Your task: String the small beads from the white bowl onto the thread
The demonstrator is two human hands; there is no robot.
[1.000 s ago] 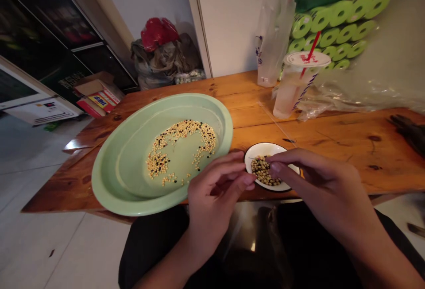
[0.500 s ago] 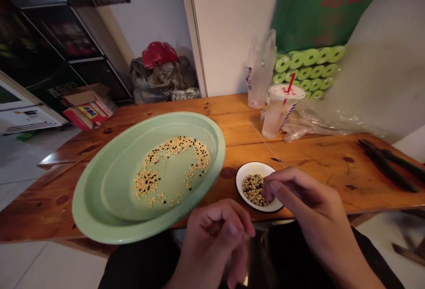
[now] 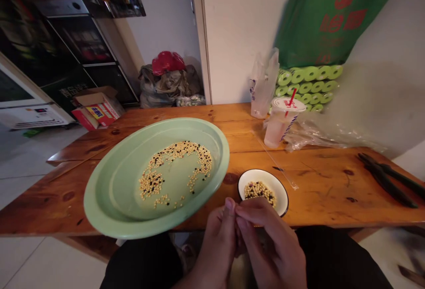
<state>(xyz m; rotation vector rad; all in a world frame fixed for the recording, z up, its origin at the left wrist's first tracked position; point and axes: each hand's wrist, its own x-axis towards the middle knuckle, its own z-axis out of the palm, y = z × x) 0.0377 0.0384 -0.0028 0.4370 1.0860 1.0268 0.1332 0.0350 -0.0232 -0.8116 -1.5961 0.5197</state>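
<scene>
My left hand (image 3: 219, 244) and my right hand (image 3: 268, 240) sit together at the table's front edge, their fingertips meeting just below a small white enamel dish (image 3: 282, 191) with a dark rim. Whether anything tiny lies between those fingers is too small to tell. The dish holds a heap of yellow and black beans (image 3: 259, 193). To the left, a wide pale green plate (image 3: 96, 187) carries a curved band of similar beans (image 3: 175, 158). My left hand is just beyond the plate's near right rim, touching neither bean pile.
The plate and dish stand on a wooden table (image 3: 318, 196). Black pliers (image 3: 387, 179) lie at the right. Behind stand a lidded plastic cup with a red straw (image 3: 280, 123), a plastic bag (image 3: 264, 85) and green-wrapped rolls (image 3: 305, 85). A thin clear strip (image 3: 275, 163) lies beside the dish.
Both hands have drawn back from over the dish to its near side, and their fingertips now meet. The view has tilted up, so the table sits lower in the picture.
</scene>
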